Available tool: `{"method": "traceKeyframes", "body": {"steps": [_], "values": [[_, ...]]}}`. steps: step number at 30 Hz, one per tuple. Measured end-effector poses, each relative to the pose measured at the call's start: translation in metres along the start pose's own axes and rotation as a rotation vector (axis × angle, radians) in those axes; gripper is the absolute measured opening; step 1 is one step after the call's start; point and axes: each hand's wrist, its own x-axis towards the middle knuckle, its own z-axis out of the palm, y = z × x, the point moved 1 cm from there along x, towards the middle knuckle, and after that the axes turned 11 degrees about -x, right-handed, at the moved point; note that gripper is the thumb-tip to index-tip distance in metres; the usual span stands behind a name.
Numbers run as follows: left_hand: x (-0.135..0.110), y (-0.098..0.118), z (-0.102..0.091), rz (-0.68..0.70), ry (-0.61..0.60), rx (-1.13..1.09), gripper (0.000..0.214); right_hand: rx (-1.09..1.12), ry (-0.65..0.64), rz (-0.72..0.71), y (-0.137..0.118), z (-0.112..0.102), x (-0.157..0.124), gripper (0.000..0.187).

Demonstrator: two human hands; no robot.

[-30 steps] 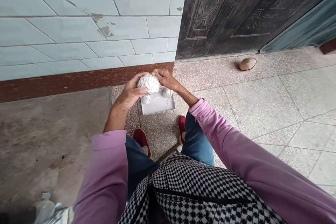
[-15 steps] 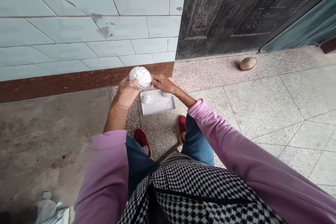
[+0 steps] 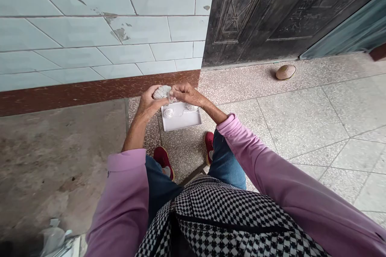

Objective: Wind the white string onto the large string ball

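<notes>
A: Quick status pls: what's our L hand (image 3: 147, 103) got?

B: The big white ball (image 3: 162, 92), wound strand, gripped b/w thumb & fingers from its L side.

A: And our R hand (image 3: 187, 94)?

B: Up at the ball's R edge, fingers bunched closed. We can't tell if there's a strand pinched b/w them; too small to make out.

A: Ball's exact pos.?

B: Held up b/w our two hands. In view it's just past the far L corner of the pale tray (image 3: 187, 123).

A: Tray contents?

B: Two smaller wound balls, also white. We've got the L small ball (image 3: 168, 113) near the tray's L end, & the R small ball (image 3: 192, 107) at the far R corner, partly hidden by our R hand. Thin loose strand's visible b/w them.

A: Surroundings, ASAP?

B: Tray's on the speckled floor (image 3: 182, 152), beyond our red shoes (image 3: 161, 156). Red-brown skirting (image 3: 90, 92) runs under the tiled wall (image 3: 129, 32); dark door (image 3: 256, 12)'s to the R, w/ a rounded pinkish item (image 3: 286, 72) on the floor near it.
</notes>
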Motion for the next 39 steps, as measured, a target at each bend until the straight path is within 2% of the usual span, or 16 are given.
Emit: {"method": "traceKeyframes", "body": {"steps": [4,8,12,16,20,23,28,33,39], "values": [[-0.015,0.013,0.007,-0.124,-0.193,-0.112,0.062,-0.045,0.124,0.026,-0.004,-0.012,0.003,0.069],[-0.025,0.026,0.013,-0.232,-0.294,-0.168,0.075,-0.088,0.185,0.047,-0.007,-0.017,0.004,0.065],[-0.026,0.028,0.011,-0.244,-0.371,-0.142,0.083,-0.151,0.188,0.071,-0.007,-0.017,0.004,0.056],[-0.025,0.026,0.007,-0.225,-0.433,-0.143,0.081,-0.158,0.162,0.065,-0.008,-0.016,0.005,0.059],[-0.025,0.024,0.004,-0.235,-0.452,-0.267,0.074,-0.085,0.140,0.132,-0.012,-0.015,0.007,0.065],[-0.023,0.021,0.005,-0.211,-0.403,-0.384,0.070,-0.037,0.153,0.190,-0.012,-0.014,0.013,0.060],[-0.014,0.016,0.005,-0.086,-0.208,-0.563,0.068,-0.081,0.195,0.187,-0.006,-0.009,0.019,0.056],[-0.007,0.016,0.003,-0.041,-0.003,-0.635,0.061,-0.261,0.095,0.093,-0.003,0.003,0.012,0.042],[-0.001,0.007,0.001,0.013,0.051,-0.592,0.060,-0.314,-0.008,0.056,0.000,0.014,0.007,0.034]]}}
